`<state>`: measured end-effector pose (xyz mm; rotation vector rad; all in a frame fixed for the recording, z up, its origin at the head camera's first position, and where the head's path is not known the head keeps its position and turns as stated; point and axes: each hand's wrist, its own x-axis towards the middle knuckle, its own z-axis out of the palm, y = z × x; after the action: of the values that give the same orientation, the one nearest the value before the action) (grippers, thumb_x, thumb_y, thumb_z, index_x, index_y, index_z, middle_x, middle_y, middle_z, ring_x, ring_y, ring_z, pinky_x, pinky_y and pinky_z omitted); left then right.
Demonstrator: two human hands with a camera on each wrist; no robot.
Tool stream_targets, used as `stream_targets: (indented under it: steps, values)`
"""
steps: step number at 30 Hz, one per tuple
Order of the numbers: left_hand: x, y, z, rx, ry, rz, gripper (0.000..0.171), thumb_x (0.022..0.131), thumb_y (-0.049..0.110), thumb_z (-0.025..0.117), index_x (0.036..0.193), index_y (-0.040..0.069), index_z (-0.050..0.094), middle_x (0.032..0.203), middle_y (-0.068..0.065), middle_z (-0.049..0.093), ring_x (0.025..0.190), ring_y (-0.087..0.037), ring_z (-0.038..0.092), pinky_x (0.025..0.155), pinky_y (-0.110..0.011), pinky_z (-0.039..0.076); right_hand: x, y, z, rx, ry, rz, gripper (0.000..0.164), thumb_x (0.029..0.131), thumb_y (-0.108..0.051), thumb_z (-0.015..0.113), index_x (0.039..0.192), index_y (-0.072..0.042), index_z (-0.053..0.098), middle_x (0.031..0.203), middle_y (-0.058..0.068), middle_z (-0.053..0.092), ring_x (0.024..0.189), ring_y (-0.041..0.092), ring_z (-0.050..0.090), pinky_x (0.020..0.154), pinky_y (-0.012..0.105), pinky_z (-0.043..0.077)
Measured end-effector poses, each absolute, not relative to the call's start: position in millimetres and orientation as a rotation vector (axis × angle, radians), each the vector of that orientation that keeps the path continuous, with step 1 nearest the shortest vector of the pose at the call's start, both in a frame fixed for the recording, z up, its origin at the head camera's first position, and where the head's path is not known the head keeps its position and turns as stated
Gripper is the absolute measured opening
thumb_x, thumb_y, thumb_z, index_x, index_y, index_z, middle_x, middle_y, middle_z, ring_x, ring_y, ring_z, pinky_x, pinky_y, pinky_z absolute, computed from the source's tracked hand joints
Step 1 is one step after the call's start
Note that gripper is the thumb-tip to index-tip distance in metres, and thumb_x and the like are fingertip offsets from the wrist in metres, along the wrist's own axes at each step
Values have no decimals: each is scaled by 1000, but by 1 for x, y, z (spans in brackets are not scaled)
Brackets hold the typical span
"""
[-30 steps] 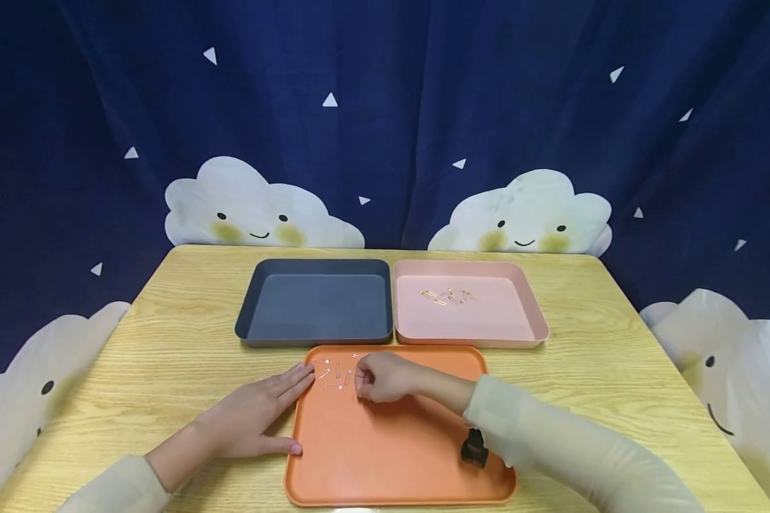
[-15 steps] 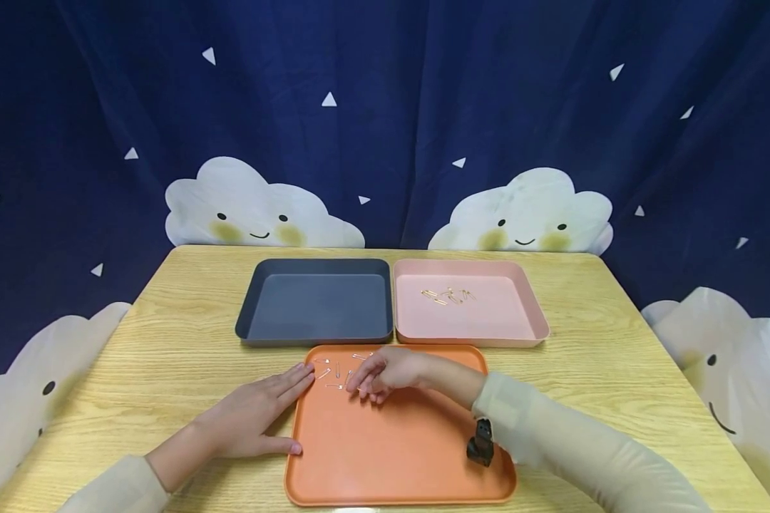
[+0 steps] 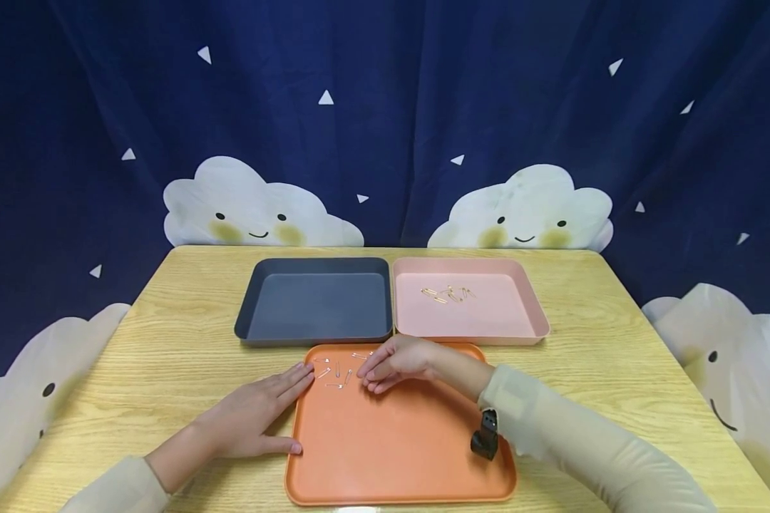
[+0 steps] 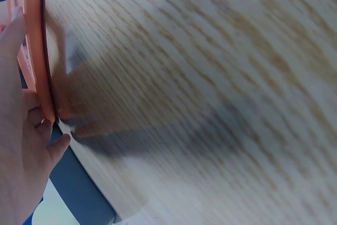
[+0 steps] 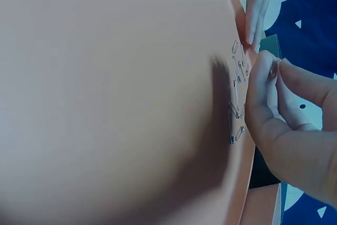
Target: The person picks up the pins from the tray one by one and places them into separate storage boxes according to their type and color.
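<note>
My right hand (image 3: 404,360) is over the back of the orange tray (image 3: 385,456). In the right wrist view its thumb and index finger pinch a small gold safety pin (image 5: 274,68), mostly covered by the fingertips. Several silver safety pins (image 3: 338,370) lie scattered on the tray's back left, just left of those fingers. My left hand (image 3: 250,417) lies flat with fingers straight, fingertips and thumb resting on the tray's left rim. Several gold safety pins (image 3: 454,296) lie in the pink tray (image 3: 520,313) at the back right.
A dark grey-blue tray (image 3: 321,306) stands left of the pink one, the two side by side behind the orange tray. All sit on a wooden table (image 3: 186,328). A dark blue curtain (image 3: 385,128) with clouds hangs behind. A black wrist camera (image 3: 485,434) hangs under the right sleeve.
My right hand first reached down with curled fingers, then loosened them near the silver pins. Now its thumb and fingertips are together, slightly raised and farther back. The left hand stays put.
</note>
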<state>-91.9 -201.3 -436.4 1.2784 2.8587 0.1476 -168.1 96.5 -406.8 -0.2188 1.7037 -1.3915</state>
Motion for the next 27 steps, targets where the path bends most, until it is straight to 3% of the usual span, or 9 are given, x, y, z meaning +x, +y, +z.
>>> stream_targets:
  steps: [12, 20, 27]
  values:
    - [-90, -202, -438, 1303, 2877, 155, 97, 85, 74, 50, 151, 4, 37, 157, -16, 39, 142, -29, 45, 109, -42, 48, -180, 110, -397, -150, 1742, -1429, 32, 89, 11, 59, 119, 21, 59, 84, 8, 76, 71, 10, 71, 77, 31, 63]
    - [-90, -202, -436, 1295, 2871, 159, 97, 86, 74, 50, 150, 3, 37, 157, -16, 38, 142, -29, 45, 109, -43, 47, -196, 125, -387, -148, 1735, -1465, 39, 90, 10, 58, 126, 23, 52, 81, 5, 75, 73, 11, 73, 83, 32, 62]
    - [-92, -202, -436, 1277, 2863, 145, 97, 86, 74, 49, 151, 4, 36, 158, -16, 37, 142, -29, 44, 109, -42, 47, -213, 141, -382, -64, 1697, -1569, 42, 90, 12, 56, 130, 22, 49, 81, 6, 75, 76, 13, 73, 79, 28, 62]
